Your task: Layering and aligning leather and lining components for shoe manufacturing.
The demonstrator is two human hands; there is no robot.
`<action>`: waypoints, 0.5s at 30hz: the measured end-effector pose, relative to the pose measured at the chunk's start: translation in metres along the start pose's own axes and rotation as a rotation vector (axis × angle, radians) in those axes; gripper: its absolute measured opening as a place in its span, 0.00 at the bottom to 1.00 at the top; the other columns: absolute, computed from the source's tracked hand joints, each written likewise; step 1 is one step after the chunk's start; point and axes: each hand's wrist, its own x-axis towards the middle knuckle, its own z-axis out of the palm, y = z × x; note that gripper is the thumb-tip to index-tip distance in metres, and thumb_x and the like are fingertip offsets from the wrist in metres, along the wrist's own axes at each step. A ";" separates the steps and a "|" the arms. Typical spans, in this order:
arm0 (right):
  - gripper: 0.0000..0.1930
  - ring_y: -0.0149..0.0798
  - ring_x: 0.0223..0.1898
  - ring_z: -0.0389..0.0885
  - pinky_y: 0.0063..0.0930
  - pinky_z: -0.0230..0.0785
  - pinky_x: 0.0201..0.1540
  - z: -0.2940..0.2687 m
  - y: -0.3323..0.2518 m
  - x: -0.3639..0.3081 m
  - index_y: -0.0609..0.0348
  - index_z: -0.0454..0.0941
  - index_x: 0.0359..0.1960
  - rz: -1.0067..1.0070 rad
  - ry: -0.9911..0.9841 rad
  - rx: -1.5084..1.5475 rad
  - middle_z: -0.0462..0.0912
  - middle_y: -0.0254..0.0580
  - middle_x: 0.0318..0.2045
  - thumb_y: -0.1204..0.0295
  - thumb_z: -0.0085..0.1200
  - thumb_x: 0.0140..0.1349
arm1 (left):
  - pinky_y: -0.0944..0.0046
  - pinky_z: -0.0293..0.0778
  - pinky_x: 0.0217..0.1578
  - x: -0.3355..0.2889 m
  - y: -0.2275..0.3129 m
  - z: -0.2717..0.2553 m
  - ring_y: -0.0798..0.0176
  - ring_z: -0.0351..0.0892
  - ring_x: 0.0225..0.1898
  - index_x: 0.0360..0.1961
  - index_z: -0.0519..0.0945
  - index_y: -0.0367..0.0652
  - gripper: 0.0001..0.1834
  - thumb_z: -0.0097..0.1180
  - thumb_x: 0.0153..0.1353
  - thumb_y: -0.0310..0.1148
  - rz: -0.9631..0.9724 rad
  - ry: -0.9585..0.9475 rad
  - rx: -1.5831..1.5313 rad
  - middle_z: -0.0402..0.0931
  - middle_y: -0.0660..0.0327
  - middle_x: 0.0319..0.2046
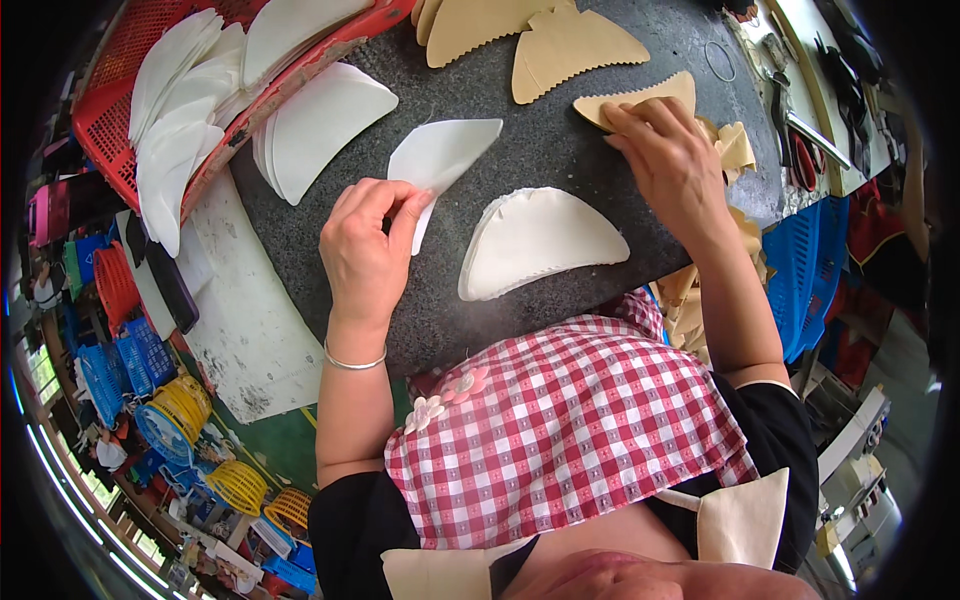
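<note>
A red basket (108, 120) of white pieces (165, 100) sat at ten o'clock, a white stack (325, 130) beside it on the surface (440, 320). The left hand (365, 235) pinched a curved white piece (435, 155) in its fingers. A cream stack (545, 245) lay at four o'clock from it. At one o'clock from the cream stack, the right hand (665, 155) grasped a tan zigzag-edged piece (655, 93).

White piece (440, 156) (curved) in left grip (362, 240)
</note>
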 end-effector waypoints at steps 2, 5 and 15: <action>0.14 0.40 0.47 0.82 0.34 0.77 0.47 -0.001 -0.003 -0.001 0.53 0.87 0.44 -0.054 -0.051 -0.025 0.82 0.34 0.37 0.75 0.63 0.54 | 0.57 0.74 0.34 0.004 0.000 0.001 0.55 0.80 0.33 0.32 0.82 0.39 0.07 0.67 0.61 0.30 0.077 0.000 0.052 0.80 0.59 0.29; 0.15 0.39 0.46 0.81 0.33 0.76 0.47 -0.007 -0.015 0.009 0.51 0.87 0.45 -0.066 -0.104 -0.016 0.83 0.32 0.40 0.74 0.63 0.54 | 0.56 0.75 0.37 0.013 0.007 0.000 0.51 0.81 0.35 0.33 0.82 0.38 0.07 0.63 0.65 0.30 0.178 -0.040 0.154 0.80 0.57 0.30; 0.17 0.32 0.53 0.73 0.28 0.62 0.52 0.021 -0.070 0.025 0.51 0.86 0.49 -0.385 -0.187 0.208 0.85 0.25 0.48 0.69 0.57 0.58 | 0.53 0.74 0.39 0.028 0.007 -0.020 0.52 0.79 0.34 0.34 0.82 0.36 0.06 0.63 0.64 0.29 -0.104 0.028 -0.159 0.80 0.57 0.31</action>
